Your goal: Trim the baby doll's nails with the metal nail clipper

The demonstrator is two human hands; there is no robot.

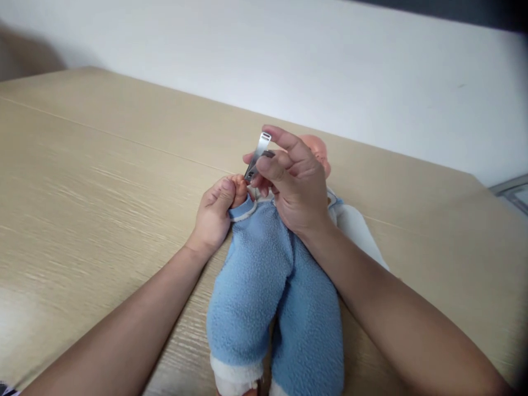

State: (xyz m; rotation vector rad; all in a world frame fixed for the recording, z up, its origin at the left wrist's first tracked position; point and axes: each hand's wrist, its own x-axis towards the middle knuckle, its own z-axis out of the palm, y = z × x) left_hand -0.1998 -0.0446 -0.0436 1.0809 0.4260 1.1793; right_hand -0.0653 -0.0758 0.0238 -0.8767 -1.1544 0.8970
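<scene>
A baby doll (pixel 256 275) in a blue fleece suit with white cuffs lies on its back, legs toward me. My left hand (pixel 214 212) is closed around the doll's small hand (pixel 240 188), thumb on top. In my right hand (pixel 301 187) is a silver nail clipper (pixel 259 154), its lever swung up and its jaw end pointing down at the doll's fingers. Whether the jaws touch the fingers I cannot tell. Part of the doll's head (pixel 317 148) shows behind my right hand, which hides most of its upper body.
The doll rests on a light wood table (pixel 103 181) with a thin seam running across it. Beyond the far edge stands a white wall (pixel 289 60). A grey-framed object (pixel 513 192), only partly in view, is at the right edge.
</scene>
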